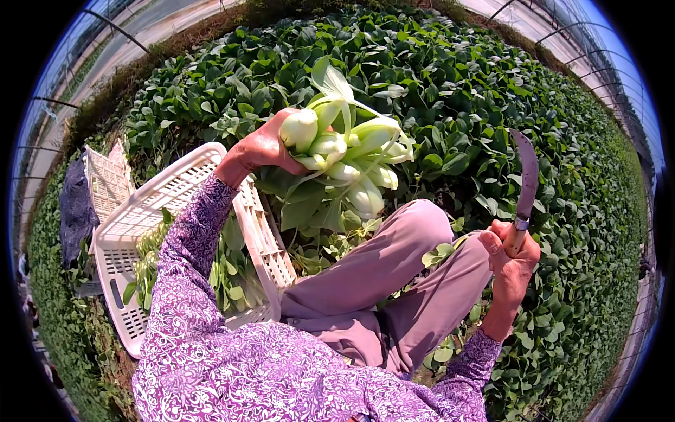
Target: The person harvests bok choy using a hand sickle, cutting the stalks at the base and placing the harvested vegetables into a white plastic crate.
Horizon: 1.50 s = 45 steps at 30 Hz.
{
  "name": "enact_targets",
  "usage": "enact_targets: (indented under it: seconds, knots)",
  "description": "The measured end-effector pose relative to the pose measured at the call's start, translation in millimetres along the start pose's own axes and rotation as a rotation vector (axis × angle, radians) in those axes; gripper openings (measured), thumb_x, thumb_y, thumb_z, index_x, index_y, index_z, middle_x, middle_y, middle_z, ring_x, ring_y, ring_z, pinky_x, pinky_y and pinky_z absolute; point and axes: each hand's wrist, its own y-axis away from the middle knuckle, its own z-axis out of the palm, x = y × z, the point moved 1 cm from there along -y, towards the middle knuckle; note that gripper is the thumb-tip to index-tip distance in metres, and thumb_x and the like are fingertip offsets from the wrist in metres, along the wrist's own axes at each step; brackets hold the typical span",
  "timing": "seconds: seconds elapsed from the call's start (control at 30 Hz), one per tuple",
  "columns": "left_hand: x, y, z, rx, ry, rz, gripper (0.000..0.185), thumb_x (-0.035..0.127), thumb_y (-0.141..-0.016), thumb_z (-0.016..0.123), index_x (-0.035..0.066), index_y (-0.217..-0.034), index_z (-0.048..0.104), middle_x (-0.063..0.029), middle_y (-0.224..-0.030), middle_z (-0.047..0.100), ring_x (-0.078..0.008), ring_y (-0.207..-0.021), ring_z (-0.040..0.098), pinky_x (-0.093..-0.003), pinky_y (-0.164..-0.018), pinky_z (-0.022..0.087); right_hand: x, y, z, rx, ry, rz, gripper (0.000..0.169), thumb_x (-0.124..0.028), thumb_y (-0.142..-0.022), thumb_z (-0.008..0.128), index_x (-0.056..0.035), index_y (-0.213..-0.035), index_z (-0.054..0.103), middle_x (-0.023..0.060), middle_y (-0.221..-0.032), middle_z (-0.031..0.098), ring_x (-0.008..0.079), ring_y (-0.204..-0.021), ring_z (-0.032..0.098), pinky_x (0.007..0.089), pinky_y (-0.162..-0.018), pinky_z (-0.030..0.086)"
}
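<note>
A bunch of cut bok choy [340, 150] is gripped in my left hand [269, 142], its pale stem bases turned up towards me and its leaves hanging below. The bunch is held beyond my left knee, just past the rim of a white plastic crate [121, 232]. My right hand [510, 258] is closed around the wooden handle of a curved harvesting knife [527, 174], blade pointing away from me, beside my right knee. More bok choy [232, 269] lies inside the crate, partly hidden by my left arm.
Growing bok choy plants [453, 84] spread ahead and to the right. Behind the crate stand another plastic crate [108, 171] and a dark cloth or bag [76, 205]. My bent legs [364, 269] lie between the crate and my right hand. Metal hoops [118, 29] arch at the edges.
</note>
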Motion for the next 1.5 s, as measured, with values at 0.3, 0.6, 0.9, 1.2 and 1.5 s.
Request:
enact_targets:
  seconds: [0.3, 0.6, 0.9, 1.2, 1.5]
  knots:
    - [24, 36, 48, 0.168, -0.415, 0.342, 0.053, 0.027, -0.054, 0.076, 0.0, -0.095, 0.055, -0.0094, -0.079, 0.061, -0.0208, -0.07, 0.062, -0.0302, -0.063, 0.047, -17, -16, 122, -0.057, -0.141, -0.124, 0.024, -0.001, -0.07, 0.072, 0.0008, -0.085, 0.054, 0.0087, -0.083, 0.062, 0.01, -0.076, 0.055, 0.0242, -0.07, 0.046]
    - [36, 138, 110, 0.574, -0.673, 0.064, 0.06, 0.025, -0.047, 0.072, 0.003, -0.099, 0.05, -0.0141, -0.091, 0.055, -0.0318, -0.074, 0.058, -0.038, -0.061, 0.047, -13, 10, 154, -0.164, 0.106, -0.237, 0.022, 0.004, -0.069, 0.064, 0.0047, -0.091, 0.059, 0.0064, -0.074, 0.06, 0.0083, -0.062, 0.053, 0.022, -0.063, 0.046]
    - [47, 213, 106, 0.435, -0.634, -0.135, 0.047, 0.022, -0.053, 0.07, 0.001, -0.091, 0.053, -0.0145, -0.065, 0.055, -0.0332, -0.061, 0.057, -0.0397, -0.052, 0.044, -30, 34, 164, -0.953, -0.012, 0.062, 0.023, 0.019, -0.052, 0.054, -0.0008, -0.059, 0.043, 0.0024, -0.059, 0.043, 0.0109, -0.056, 0.04, 0.0255, -0.05, 0.034]
    - [70, 261, 75, 0.629, -0.559, -0.326, 0.055, 0.018, -0.049, 0.075, 0.001, -0.098, 0.058, -0.0129, -0.08, 0.06, -0.0278, -0.071, 0.061, -0.0314, -0.063, 0.048, -12, 7, 125, -1.072, -0.284, 0.069, 0.028, 0.011, -0.052, 0.055, -0.0026, -0.064, 0.033, 0.007, -0.054, 0.039, 0.0103, -0.042, 0.034, 0.021, -0.036, 0.027]
    - [-19, 301, 76, 1.263, 0.238, -0.538, 0.039, 0.002, -0.065, 0.064, -0.001, -0.103, 0.054, -0.005, -0.09, 0.06, -0.0116, -0.08, 0.058, -0.025, -0.073, 0.048, 38, -14, 37, -0.551, -0.456, 0.241, 0.026, 0.009, -0.064, 0.054, -0.0045, -0.073, 0.034, 0.0075, -0.063, 0.04, 0.0057, -0.043, 0.028, 0.0157, -0.035, 0.027]
